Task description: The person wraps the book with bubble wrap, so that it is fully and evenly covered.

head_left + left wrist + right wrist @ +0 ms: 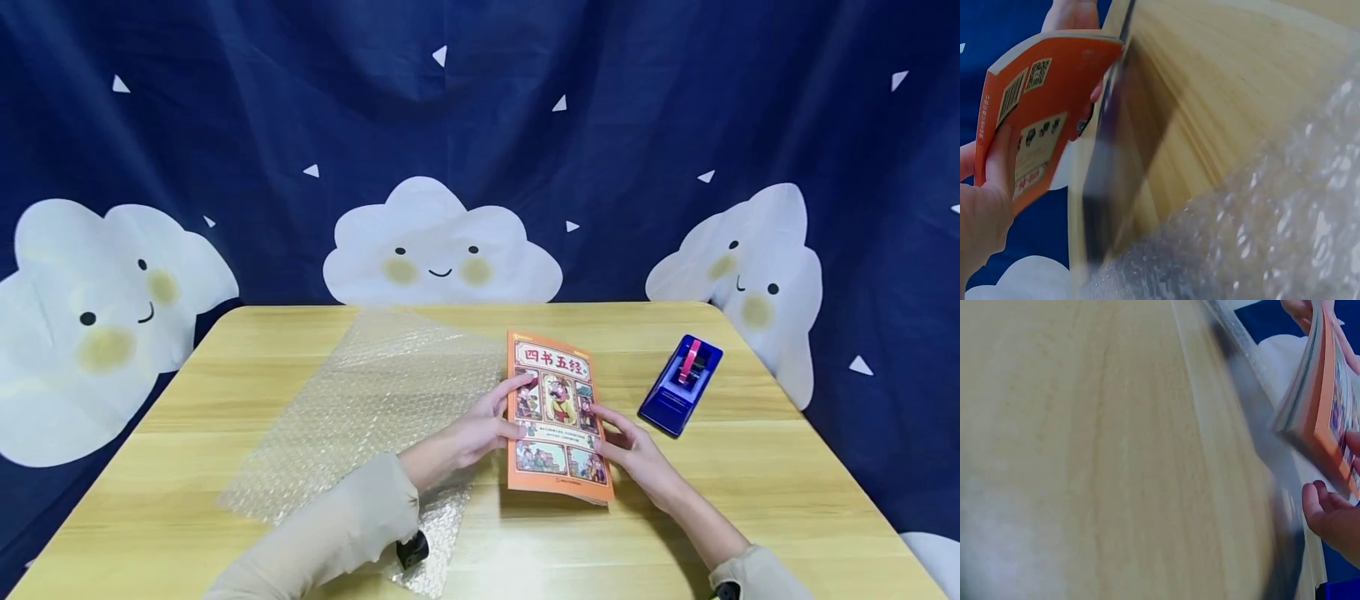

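Observation:
An orange paperback book (558,400) with cartoon panels and a Chinese title is held tilted above the table, its front cover facing the head view. My left hand (480,429) grips its left edge, fingers over the front. In the left wrist view the left thumb (1000,156) presses the back cover, beside a barcode and a QR code. At the right edge my right hand (637,458) holds the book, fingertips on the cover. Page edges show from the side in the right wrist view. A clear sheet of bubble wrap (360,392) lies under my left forearm.
Right of the book lies a dark blue, flat, long object (667,404) with a red strip on top. The wooden table (172,500) has rounded back corners. Behind it hangs a navy curtain (480,108) with smiling clouds and white triangles.

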`<state>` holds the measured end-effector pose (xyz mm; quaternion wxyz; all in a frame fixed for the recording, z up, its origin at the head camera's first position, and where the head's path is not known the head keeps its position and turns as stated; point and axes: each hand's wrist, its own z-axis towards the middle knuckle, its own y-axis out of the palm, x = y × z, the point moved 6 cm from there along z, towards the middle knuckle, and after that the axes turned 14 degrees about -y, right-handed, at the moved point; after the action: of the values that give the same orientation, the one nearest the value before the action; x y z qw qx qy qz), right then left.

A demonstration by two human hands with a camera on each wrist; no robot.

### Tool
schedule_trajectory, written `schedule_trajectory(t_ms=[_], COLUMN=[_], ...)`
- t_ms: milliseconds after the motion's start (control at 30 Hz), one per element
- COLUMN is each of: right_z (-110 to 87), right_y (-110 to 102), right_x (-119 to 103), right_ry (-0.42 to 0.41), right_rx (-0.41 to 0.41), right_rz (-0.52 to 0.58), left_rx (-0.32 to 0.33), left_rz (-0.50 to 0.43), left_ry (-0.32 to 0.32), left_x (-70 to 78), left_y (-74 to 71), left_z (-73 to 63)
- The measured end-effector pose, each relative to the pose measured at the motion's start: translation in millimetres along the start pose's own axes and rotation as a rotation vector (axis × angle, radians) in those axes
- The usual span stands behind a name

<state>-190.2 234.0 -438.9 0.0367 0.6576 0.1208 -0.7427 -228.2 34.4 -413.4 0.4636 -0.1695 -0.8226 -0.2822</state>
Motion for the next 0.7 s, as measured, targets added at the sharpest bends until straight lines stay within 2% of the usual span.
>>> schedule_trajectory(t_ms=[300, 500, 600, 700], right_z=[1.1, 0.3, 0.5, 1.5], right_y=[1, 2, 6, 10], right_x=[-6, -9, -11, -15], right_ry=[-0.067, -0.086, -0.084, -0.096], right_rx=[-0.063, -0.057, -0.092, -0.129], right_rz=[0.278, 0.275, 0.259, 0.259], left_rx=[-0.072, -0.061, -0.048, -0.068], left_rz=[-0.005, 0.083, 0.159, 0.219], left_ry=[0.016, 0.006, -0.005, -0.013], left_x=[8.6, 7.3, 6.8, 8.4], left_y=[-0.9, -6.5, -11.8, -15.7], left_z=[-9.0, -13.6, -17.7, -23.1])
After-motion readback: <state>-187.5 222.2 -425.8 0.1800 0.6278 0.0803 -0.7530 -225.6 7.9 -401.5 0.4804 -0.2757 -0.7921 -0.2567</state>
